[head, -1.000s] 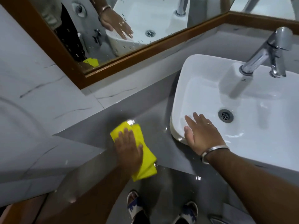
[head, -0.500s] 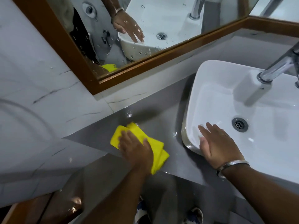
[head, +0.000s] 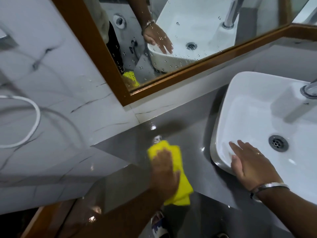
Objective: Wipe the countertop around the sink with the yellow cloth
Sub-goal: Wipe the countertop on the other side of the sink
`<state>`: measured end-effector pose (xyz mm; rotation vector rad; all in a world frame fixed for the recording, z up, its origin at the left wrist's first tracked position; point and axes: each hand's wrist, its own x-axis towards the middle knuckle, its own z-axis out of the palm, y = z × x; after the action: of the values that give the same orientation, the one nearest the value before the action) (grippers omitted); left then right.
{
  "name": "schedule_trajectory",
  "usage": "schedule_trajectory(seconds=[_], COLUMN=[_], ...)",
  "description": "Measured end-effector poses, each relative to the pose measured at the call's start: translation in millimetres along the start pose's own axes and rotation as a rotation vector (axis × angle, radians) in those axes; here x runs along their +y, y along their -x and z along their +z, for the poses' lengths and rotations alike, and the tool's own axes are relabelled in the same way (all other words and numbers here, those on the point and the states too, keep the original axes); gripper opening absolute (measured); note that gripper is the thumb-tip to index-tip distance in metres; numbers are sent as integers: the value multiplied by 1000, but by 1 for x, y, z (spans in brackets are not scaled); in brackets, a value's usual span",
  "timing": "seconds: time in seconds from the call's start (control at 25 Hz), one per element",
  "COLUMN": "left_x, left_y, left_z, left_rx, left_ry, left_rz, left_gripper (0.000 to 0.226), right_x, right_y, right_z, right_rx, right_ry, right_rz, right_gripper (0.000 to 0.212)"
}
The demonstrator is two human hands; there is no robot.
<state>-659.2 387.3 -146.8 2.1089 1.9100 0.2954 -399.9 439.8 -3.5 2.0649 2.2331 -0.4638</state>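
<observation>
A folded yellow cloth point(head: 181, 186) lies flat on the wet grey countertop point(head: 187, 134), left of the white vessel sink point(head: 253, 93). My left hand point(head: 164, 170) presses palm-down on the cloth and covers its middle. My right hand point(head: 252, 162) rests flat, fingers spread, over the sink's near left corner rim, holding nothing. A metal bangle sits on that wrist. The sink's drain point(head: 278, 143) shows to the right of my fingers.
A wood-framed mirror point(head: 188, 73) runs along the back wall and reflects sink, hand and cloth. A chrome faucet point(head: 309, 90) stands at the far right. Marble wall tiles with a white hose point(head: 34, 124) close the left side. The counter's front edge lies just below the cloth.
The cloth and my left hand have turned and slid slightly toward the counter's front edge. The view has shifted left, so the sink sits farther right. My right hand stays on the sink rim.
</observation>
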Motion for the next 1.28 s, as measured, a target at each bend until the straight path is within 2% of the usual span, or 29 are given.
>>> schedule_trajectory(seconds=[0.04, 0.08, 0.12, 0.16, 0.24, 0.28, 0.32, 0.36, 0.4, 0.48, 0.52, 0.56, 0.6, 0.64, 0.72, 0.76, 0.8, 0.84, 0.88, 0.96, 1.04, 1.08, 1.2, 1.28], left_x=[4, -7, -28, -50, -93, -98, -88, -61, -27, 20, 23, 15, 1, -15, -40, -37, -20, 7, 38, 89, 87, 69, 2, -19], left_y=[-7, -31, -54, -72, -76, -58, -36, -16, -2, 5, -11, -32, -46, -54, -42, -32, -23, -17, -14, -14, -43, -63, -96, -89], left_z=[3, 0, -4, -11, -29, -30, -24, -18, -10, 10, 12, 10, 10, 6, -5, -8, -9, -9, -5, 13, 22, 17, -14, -33], left_rx=[-90, -106, -53, 41, 213, 283, 332, 295, 201, 4, -63, -54, 6, 95, 277, 297, 279, 226, 176, 19, -22, -14, -17, 15], left_ry=[-42, -71, -89, -66, -64, -80, -112, -107, -65, -76, -118, -157, -171, -150, -94, -53, -7, 67, 108, 89, 22, 9, 11, 12], left_rz=[287, 447, 419, 229, -337, -524, -598, -557, -385, 210, 424, 481, 385, 164, -416, -616, -727, -750, -692, -425, -208, -197, -476, -546], left_gripper=[72, 72, 71, 71, 75, 76, 75, 75, 74, 73, 73, 74, 74, 75, 74, 73, 73, 75, 77, 79, 80, 80, 83, 83], right_x=[0, 0, 0, 0, 1, 1, 1, 1, 2, 3, 4, 5, 6, 6, 5, 6, 6, 6, 5, 5, 4, 4, 4, 3], right_y=[0, 0, -1, -2, 0, 0, 0, -2, -3, -2, -2, -3, -4, -4, -3, -3, -3, -4, -5, -5, -5, -5, -2, 0], right_z=[0, -1, -1, -1, 0, 1, 1, 0, -1, 1, 2, 3, 3, 2, 2, 2, 2, 2, 2, 3, 4, 3, 1, -1], right_rx=[5, 11, 13, 17, 24, 29, 31, 30, 24, 0, 2, 5, 5, 3, 0, 4, 6, 2, -3, 0, 10, 11, 14, 27], right_ry=[-2, -5, -5, -11, -13, -8, -8, -11, -14, -16, -15, -13, -13, -14, -14, -12, -7, -3, -1, -2, -11, -13, -28, -47], right_rz=[0, -1, -8, -11, -7, -9, -18, -25, -30, -44, -50, -58, -65, -67, -59, -56, -57, -55, -54, -55, -53, -50, -47, -44], right_gripper=[69, 69, 68, 68, 68, 67, 67, 67, 68, 70, 70, 71, 70, 70, 69, 69, 69, 69, 69, 71, 72, 73, 75, 74])
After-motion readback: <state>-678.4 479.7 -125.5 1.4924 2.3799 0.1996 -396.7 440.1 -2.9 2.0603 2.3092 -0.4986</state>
